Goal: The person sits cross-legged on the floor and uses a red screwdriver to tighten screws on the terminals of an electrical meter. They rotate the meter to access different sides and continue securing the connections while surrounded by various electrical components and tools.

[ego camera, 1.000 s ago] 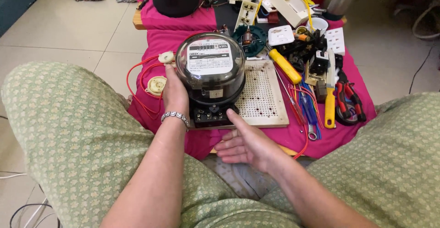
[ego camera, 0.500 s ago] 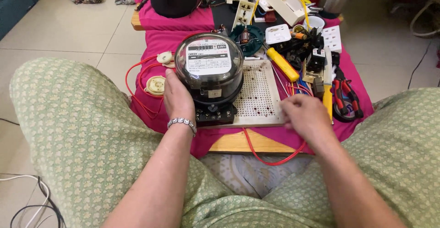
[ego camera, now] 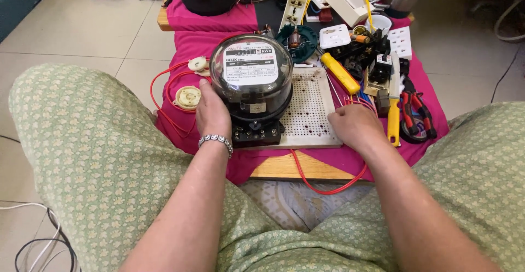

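Gripping the domed glass meter (ego camera: 251,83), left hand (ego camera: 212,113) fingers wrapped; right hand (ego camera: 353,127) fingers curled on wires (ego camera: 355,101).

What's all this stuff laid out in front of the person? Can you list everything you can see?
round black electricity meter with clear dome: one, black, upright on the pink cloth, left of the board
white perforated board: one, white, flat beside the meter
pink cloth: one, pink, covering the low wooden platform
round cream lamp holders: two, cream, left of the meter, on red wire
yellow-handled screwdriver: one, yellow, above the board
red-handled pliers: one pair, red, right edge
white sockets and switches: several, white, far end
left hand: one, steel bracelet, pressed against the meter's side
right hand: one, resting on thin wires at the board's right edge
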